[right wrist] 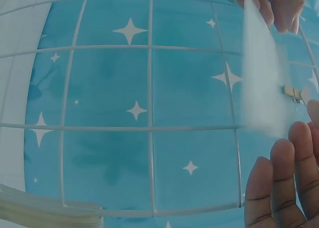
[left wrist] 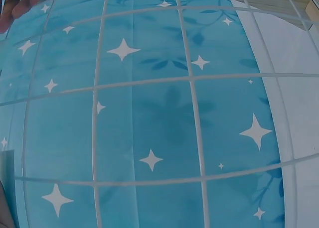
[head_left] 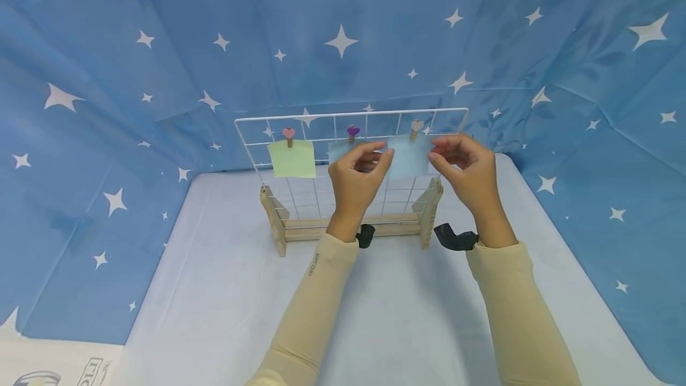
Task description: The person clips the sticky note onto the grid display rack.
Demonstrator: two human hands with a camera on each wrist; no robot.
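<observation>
A pale blue sticky note (head_left: 408, 156) hangs near the right end of the white wire grid rack (head_left: 351, 114), under a small clothespin with a cream heart (head_left: 417, 126). My left hand (head_left: 356, 177) pinches its left edge between thumb and forefinger. At the opposite edge is my right hand (head_left: 471, 174), thumb and forefinger apart, fingertips close to the paper. In the right wrist view the note (right wrist: 264, 73) is blurred, with left fingers (right wrist: 286, 9) at one end and right fingers (right wrist: 281, 163) extended beside the other. Another blue note (head_left: 337, 151) is partly hidden behind my left hand.
A green note (head_left: 293, 159) hangs at the left under a pink heart clothespin (head_left: 289, 134); a purple heart clothespin (head_left: 352, 132) holds the middle one. The rack's wooden base (head_left: 300, 229) stands on a white table (head_left: 225, 302), before a blue star-patterned cloth (head_left: 300, 76).
</observation>
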